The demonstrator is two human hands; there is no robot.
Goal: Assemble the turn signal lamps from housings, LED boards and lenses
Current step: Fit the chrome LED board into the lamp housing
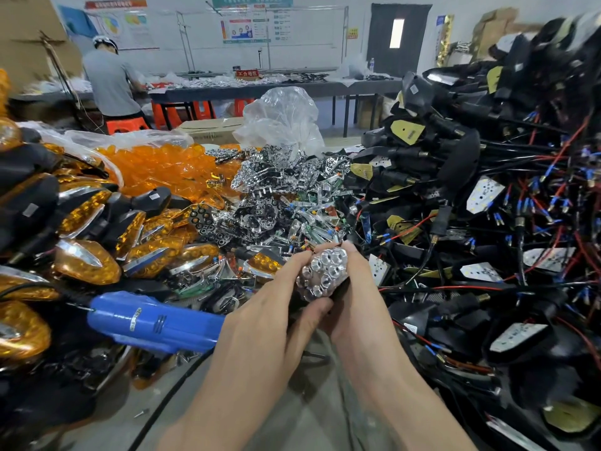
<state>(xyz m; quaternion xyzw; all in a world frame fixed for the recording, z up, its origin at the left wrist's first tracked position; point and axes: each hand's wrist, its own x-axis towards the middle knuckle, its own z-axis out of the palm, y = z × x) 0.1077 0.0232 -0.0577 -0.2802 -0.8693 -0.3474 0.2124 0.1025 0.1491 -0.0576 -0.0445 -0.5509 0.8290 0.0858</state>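
Chrome reflector, honeycomb cups facing up, being gripped between left hand and right hand. Amber lenses lying heaped far left; black wired housings, white LED boards showing, lying piled right.

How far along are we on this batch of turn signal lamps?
Done: a heap of assembled lamps with amber lenses lies at left. In hand: the left hand and right hand both pinch one chrome reflector; the blue electric screwdriver lies untouched. Left: a big pile of wired black housings at right, plus loose amber lenses and spare reflectors.
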